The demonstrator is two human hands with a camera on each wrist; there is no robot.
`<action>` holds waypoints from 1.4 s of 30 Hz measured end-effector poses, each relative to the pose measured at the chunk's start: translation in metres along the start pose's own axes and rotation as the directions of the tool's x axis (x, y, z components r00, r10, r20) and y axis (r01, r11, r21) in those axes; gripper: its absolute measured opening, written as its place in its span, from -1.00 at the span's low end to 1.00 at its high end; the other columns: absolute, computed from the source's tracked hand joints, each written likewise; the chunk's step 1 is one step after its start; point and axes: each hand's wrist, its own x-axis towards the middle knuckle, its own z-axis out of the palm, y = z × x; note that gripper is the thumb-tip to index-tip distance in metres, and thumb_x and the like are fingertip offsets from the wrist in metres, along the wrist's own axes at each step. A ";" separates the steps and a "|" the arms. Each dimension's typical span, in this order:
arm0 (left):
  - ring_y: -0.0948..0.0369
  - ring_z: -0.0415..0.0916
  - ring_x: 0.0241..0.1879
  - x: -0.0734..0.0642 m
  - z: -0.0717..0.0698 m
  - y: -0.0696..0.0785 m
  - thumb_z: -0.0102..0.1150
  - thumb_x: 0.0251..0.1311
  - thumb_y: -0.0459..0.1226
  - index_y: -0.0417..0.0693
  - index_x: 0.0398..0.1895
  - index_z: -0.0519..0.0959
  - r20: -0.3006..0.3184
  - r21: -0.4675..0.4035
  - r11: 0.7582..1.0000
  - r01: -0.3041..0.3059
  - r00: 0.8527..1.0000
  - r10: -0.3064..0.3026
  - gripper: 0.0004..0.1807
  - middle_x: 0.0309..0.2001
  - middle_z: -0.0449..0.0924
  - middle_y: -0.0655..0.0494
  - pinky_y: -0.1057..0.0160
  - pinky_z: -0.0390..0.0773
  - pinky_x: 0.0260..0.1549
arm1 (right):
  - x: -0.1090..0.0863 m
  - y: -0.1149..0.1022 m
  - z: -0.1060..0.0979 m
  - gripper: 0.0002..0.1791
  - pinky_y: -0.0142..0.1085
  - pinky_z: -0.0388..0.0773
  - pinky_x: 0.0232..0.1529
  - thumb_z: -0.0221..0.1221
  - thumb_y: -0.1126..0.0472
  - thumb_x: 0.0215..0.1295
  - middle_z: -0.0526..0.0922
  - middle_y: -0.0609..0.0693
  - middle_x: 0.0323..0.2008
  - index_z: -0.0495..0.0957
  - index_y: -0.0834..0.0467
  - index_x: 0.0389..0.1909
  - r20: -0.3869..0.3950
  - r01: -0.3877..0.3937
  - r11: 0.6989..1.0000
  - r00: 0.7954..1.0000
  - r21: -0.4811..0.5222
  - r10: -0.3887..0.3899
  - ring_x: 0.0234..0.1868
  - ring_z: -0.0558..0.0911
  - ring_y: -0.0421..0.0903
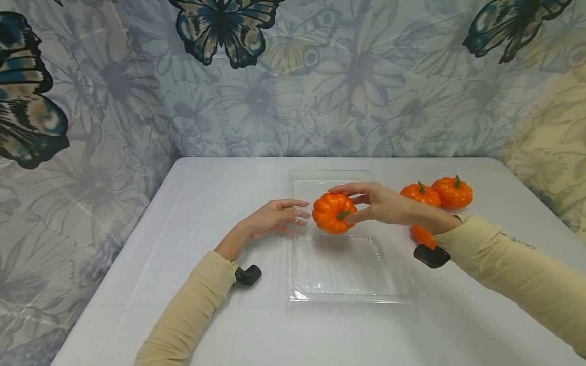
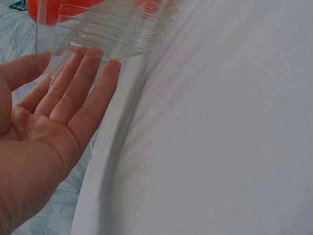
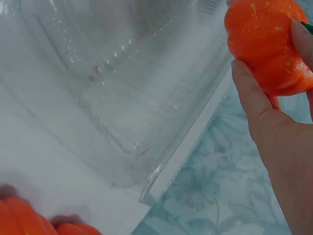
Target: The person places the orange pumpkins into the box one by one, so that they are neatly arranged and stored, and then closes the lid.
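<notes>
My right hand [image 1: 375,203] grips a small orange pumpkin [image 1: 330,213] with a green stem, thumb on one side and fingers on the other. The pumpkin hangs above a clear plastic container [image 1: 339,274] on the table. In the right wrist view the same pumpkin [image 3: 264,44] shows gold specks. My left hand [image 1: 276,218] is over the container's left edge, fingers stretched toward the pumpkin but apart from it. In the left wrist view, the left hand [image 2: 58,107] has its fingertips beside the clear plastic; whether they touch it I cannot tell.
Two more orange pumpkins, one nearer [image 1: 418,194] and one farther right [image 1: 453,193], stand at the table's right. Another orange piece [image 1: 422,235] shows partly behind the right wrist. A white cloth covers the table [image 1: 220,325]. Butterfly-patterned fabric [image 1: 293,101] hangs behind.
</notes>
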 end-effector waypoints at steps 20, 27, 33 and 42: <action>0.00 0.47 0.05 0.000 0.003 0.002 -0.06 0.39 -0.33 -0.25 0.31 0.33 -0.043 -0.002 1.000 0.000 0.999 0.000 -0.55 0.18 0.43 -0.15 -0.01 0.54 -0.06 | 0.010 0.003 0.033 -0.22 -0.12 0.53 0.01 0.37 0.38 0.05 0.33 0.19 0.27 0.28 0.20 0.33 -0.035 0.079 0.996 0.996 -0.040 -0.080 0.20 0.40 0.22; 0.00 0.45 0.09 0.000 0.003 0.001 -0.08 0.40 -0.33 -0.28 0.33 0.29 -0.044 0.006 1.000 0.005 0.999 -0.005 -0.54 0.19 0.42 -0.15 0.02 0.54 -0.05 | 0.012 0.005 0.042 -0.26 -0.23 0.59 -0.10 0.39 0.33 0.04 0.39 0.16 0.23 0.35 0.22 0.28 -0.002 0.085 0.996 0.996 -0.036 -0.086 0.16 0.42 0.21; 0.02 0.43 0.11 -0.001 0.001 0.002 -0.08 0.41 -0.31 -0.27 0.34 0.28 -0.061 0.013 1.000 0.020 0.998 -0.019 -0.53 0.18 0.45 -0.14 0.04 0.54 -0.04 | 0.014 0.007 0.049 -0.27 -0.27 0.59 -0.13 0.40 0.37 0.02 0.39 0.16 0.23 0.37 0.23 0.27 -0.006 0.101 0.994 0.995 -0.037 -0.101 0.15 0.43 0.20; 0.01 0.44 0.09 0.000 0.000 0.001 -0.12 0.41 -0.32 -0.29 0.36 0.24 -0.057 0.007 1.000 0.011 0.998 -0.010 -0.52 0.17 0.47 -0.15 0.00 0.52 -0.02 | 0.010 0.009 0.056 -0.29 -0.27 0.60 -0.14 0.38 0.45 0.00 0.43 0.14 0.15 0.40 0.22 0.25 -0.069 0.129 0.982 0.988 -0.134 -0.139 0.12 0.43 0.16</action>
